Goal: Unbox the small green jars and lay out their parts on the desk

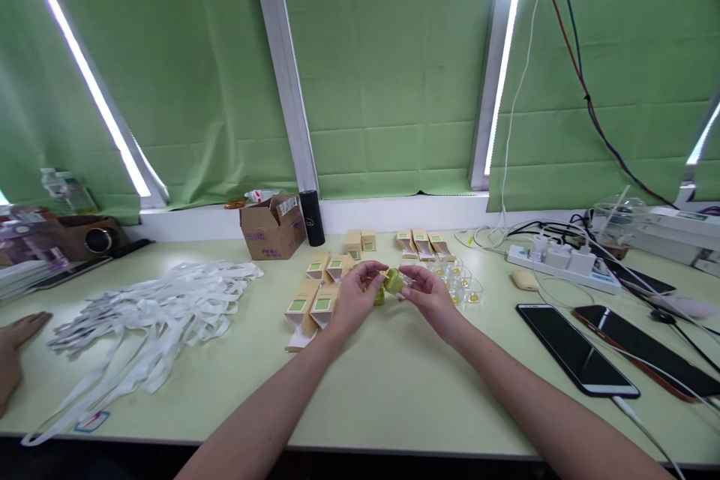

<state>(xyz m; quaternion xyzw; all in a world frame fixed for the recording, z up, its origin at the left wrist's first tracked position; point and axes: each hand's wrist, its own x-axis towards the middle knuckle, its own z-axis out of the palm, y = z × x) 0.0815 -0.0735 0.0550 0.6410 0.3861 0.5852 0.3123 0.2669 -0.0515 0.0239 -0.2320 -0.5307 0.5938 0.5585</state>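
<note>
Both hands meet over the middle of the table around a small light-green piece with a clear part; its exact kind is too small to tell. My left hand pinches its left side between thumb and fingers. On the clear right side, my right hand closes its thumb and fingertips. More light green shows just below my left fingers, partly hidden. Left of my hands lie several small brown cardboard boxes with green labels, some with end flaps folded out. Several clear cups with yellow centres stand right behind my right hand.
White ribbons are heaped at the left, with another person's hand beside them. At the back stand a cardboard carton and a black cylinder. Phones, cables and a power strip lie right.
</note>
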